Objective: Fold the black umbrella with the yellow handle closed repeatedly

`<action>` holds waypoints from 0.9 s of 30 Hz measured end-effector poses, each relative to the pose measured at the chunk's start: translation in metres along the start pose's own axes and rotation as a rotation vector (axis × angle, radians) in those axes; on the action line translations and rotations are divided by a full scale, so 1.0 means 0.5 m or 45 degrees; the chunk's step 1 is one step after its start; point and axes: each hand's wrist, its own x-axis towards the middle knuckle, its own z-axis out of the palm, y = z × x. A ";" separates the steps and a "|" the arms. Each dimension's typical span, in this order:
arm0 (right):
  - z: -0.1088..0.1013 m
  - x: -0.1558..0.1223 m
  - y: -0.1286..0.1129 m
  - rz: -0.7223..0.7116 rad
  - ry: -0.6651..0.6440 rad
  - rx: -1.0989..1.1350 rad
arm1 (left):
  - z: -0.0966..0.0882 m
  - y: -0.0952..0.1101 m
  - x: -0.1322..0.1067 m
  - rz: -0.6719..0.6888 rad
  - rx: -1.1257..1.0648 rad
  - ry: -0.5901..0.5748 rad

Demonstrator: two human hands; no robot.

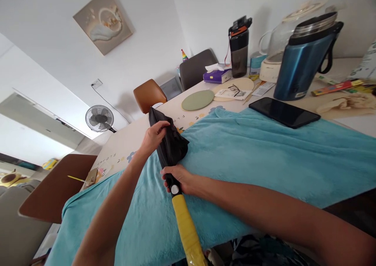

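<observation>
A closed black umbrella (pixel 173 146) slants away from me over the turquoise blanket (pixel 252 156), its canopy cloth loosely bunched. Its handle (pixel 188 228) is wrapped in yellow, with a pale round button (pixel 175 189) just above the wrapping. My right hand (pixel 179 178) is closed around the black neck between canopy and button. Farther up, my left hand (pixel 155 134) has its fingers bent against the left side of the black cloth, pinching it near the middle of the canopy. The handle's lower end runs out of view at the bottom edge.
On the table beyond lie a black phone (pixel 284 111), a green oval mat (pixel 197 100), glasses (pixel 234 89) and a purple tissue box (pixel 217 76). A blue tumbler (pixel 305 62), a dark bottle (pixel 239 50) and a glass kettle (pixel 276 42) stand at right. Chairs (pixel 58 185) flank the table.
</observation>
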 end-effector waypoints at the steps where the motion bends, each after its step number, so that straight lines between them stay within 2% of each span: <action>1: 0.000 0.001 0.000 -0.002 0.001 -0.002 | -0.009 -0.010 -0.008 -0.036 -0.052 0.012; 3: 0.000 0.002 0.001 0.000 -0.006 -0.005 | -0.020 -0.025 -0.016 -0.087 -0.131 0.057; 6: -0.001 0.002 0.001 -0.002 -0.028 -0.013 | -0.022 -0.029 -0.014 -0.075 -0.171 0.160; 11: 0.001 -0.001 -0.001 0.006 -0.015 -0.028 | -0.015 0.010 0.005 0.034 -0.243 0.334; 16: 0.002 -0.006 -0.007 0.020 -0.020 0.010 | -0.030 0.021 -0.005 -0.035 -0.356 0.572; 19: 0.002 -0.009 -0.010 0.024 -0.026 0.021 | -0.044 0.000 -0.033 -0.079 -0.361 0.744; 23: 0.003 -0.010 -0.014 0.023 -0.046 0.053 | -0.065 -0.051 -0.096 -0.205 -0.368 0.922; 25: 0.004 -0.011 -0.017 0.016 -0.096 0.093 | -0.075 -0.083 -0.137 -0.298 -0.376 0.955; 27: 0.005 -0.014 -0.020 0.007 -0.151 0.144 | -0.079 -0.119 -0.178 -0.378 -0.395 0.924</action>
